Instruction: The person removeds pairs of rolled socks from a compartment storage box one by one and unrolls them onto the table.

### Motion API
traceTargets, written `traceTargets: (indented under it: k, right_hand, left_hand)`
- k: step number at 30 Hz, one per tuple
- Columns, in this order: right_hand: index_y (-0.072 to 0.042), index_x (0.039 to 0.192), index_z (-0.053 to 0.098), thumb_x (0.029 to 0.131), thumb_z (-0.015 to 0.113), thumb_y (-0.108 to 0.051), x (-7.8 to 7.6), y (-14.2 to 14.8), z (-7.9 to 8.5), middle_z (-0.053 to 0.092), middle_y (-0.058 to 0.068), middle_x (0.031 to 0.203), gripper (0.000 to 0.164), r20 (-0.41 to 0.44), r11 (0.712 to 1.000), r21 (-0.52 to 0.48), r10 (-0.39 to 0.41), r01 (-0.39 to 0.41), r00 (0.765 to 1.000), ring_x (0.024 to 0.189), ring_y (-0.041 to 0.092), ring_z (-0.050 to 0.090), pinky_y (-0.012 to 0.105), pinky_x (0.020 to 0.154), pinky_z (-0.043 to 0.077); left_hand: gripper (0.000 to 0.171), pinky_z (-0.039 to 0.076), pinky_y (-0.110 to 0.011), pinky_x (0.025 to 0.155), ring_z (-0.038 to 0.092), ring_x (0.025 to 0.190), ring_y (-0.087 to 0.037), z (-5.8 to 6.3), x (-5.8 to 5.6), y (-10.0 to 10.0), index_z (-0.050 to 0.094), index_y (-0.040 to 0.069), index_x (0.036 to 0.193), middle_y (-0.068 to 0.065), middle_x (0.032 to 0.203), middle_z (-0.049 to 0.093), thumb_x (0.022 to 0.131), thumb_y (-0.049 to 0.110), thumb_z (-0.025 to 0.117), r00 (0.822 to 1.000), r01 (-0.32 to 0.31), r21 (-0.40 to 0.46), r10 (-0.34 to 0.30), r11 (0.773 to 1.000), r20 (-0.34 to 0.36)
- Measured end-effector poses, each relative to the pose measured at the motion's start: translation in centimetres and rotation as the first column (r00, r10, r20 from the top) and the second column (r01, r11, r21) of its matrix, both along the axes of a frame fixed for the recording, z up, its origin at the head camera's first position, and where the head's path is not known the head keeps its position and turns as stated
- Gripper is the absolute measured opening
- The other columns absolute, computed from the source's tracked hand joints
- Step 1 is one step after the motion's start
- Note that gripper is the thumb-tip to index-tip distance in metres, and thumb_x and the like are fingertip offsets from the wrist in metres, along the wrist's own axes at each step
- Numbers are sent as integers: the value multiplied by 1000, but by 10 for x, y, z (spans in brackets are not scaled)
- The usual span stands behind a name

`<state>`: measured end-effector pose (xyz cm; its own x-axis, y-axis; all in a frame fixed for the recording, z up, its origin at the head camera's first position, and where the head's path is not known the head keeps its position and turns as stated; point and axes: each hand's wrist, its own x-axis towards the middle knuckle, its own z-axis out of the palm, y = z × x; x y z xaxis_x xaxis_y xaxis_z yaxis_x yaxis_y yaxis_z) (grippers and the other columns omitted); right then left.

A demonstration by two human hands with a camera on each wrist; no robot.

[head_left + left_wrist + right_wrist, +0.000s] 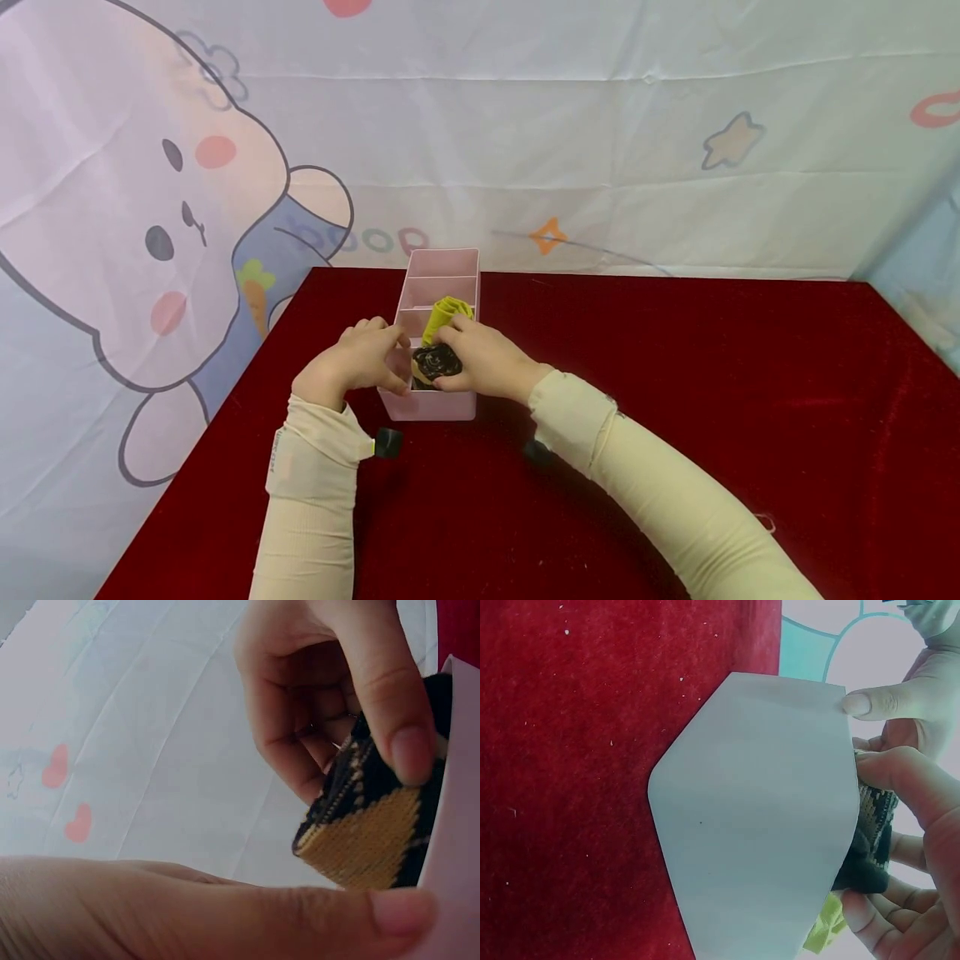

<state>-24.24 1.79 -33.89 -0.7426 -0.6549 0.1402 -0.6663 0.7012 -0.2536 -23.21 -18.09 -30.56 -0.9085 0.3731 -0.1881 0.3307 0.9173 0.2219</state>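
A pink divided storage box (427, 406) stands on the table with its front end toward me. Over its front compartment my right hand (491, 360) pinches a rolled black-and-tan knitted sock (435, 363), the thumb on the near side and fingers behind. The left wrist view shows the sock's tan patch and dark knit (367, 832) against the box wall. My left hand (358, 358) holds the box's front left corner, thumb at the front rim; its other fingertips are partly hidden. Just behind the black sock, a yellow rolled cloth (444, 317) sticks up from the box.
Dark red cloth covers the table (675, 400). Behind it hangs a pale printed curtain (525, 125) with a cartoon bear at the left. Dividers split the box crosswise, its rear compartments lying farther from my hands.
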Motion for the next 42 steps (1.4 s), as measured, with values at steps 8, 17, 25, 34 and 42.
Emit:
traceTargets:
  k: [8,17,25,34,42]
  right_hand:
    - [-9,122,58,82,73,-39,4,4,6,55,8,116,52,-15,998,-44,-41,40,999,97,18,63,30,87,54]
    - [-10,119,60,80,75,-36,10,8,16,55,9,117,49,-37,989,-133,-70,65,997,94,20,63,32,83,55]
    - [-11,120,60,81,75,-37,13,11,20,54,7,108,49,-39,982,-158,-107,100,993,86,18,62,30,76,55]
    - [-12,117,60,80,75,-37,18,17,23,55,7,109,47,-58,962,-230,-165,148,985,88,21,64,33,77,56]
    - [-9,114,60,78,77,-33,23,29,23,57,8,104,46,-33,918,-356,-199,175,979,92,21,62,35,83,54]
  left_hand:
    - [63,36,-54,102,46,118,-38,1,-1,3,57,4,122,-19,122,53,71,31,82,1000,-2,-2,2,1000,-2]
    - [63,35,-53,102,46,117,-38,3,-3,4,57,4,123,-18,121,54,72,32,82,1000,6,-20,-6,1000,-7]
    - [67,34,-53,104,45,120,-38,3,-1,5,56,5,127,-19,124,53,71,31,82,1000,-18,-11,18,1000,-1]
    - [70,33,-54,104,44,121,-39,8,4,6,54,7,130,-20,124,53,71,32,82,999,-14,-3,14,1000,-46]
    - [71,33,-51,101,43,117,-37,14,12,8,53,10,132,-19,122,53,70,29,82,993,28,61,-21,998,-114]
